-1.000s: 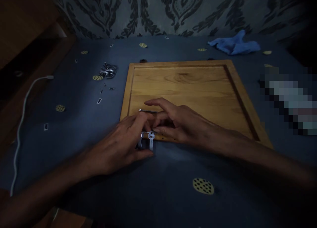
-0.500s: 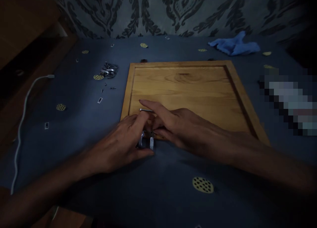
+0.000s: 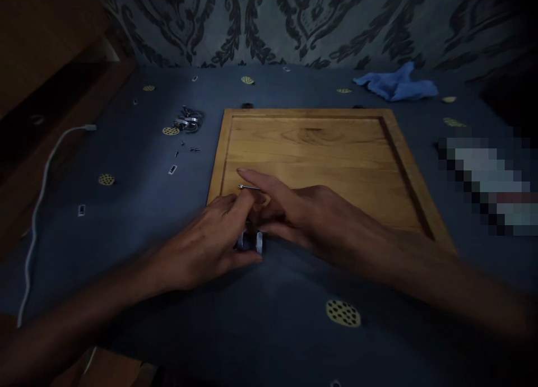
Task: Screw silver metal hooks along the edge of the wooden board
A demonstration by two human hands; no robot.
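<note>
A wooden panel [image 3: 319, 146] with a raised rim lies on the dark blue tabletop. At its near left edge, my left hand [image 3: 210, 238] is closed around a curved, shiny metal fitting [image 3: 259, 242], thumb below it and fingers over the rim. My right hand [image 3: 305, 213] meets it from the right, its fingers bent in a pinch and the index finger stretched forward. Under that finger a thin metal rod [image 3: 247, 187] pokes out past the left knuckles; the rest of it is hidden by the fingers. Where the fitting touches the panel is covered by both hands.
Several metal fittings [image 3: 189, 120] lie piled at the back left, with a few small screws [image 3: 195, 149] nearer. A blue cloth [image 3: 397, 84] rests at the back right. A white cable [image 3: 40, 202] runs down the left side. A blurred-out object [image 3: 487, 180] is at right.
The view has shifted slightly. Both hands stay together at the panel's near left edge, with the fingers of my right hand moved only a little around the fitting.
</note>
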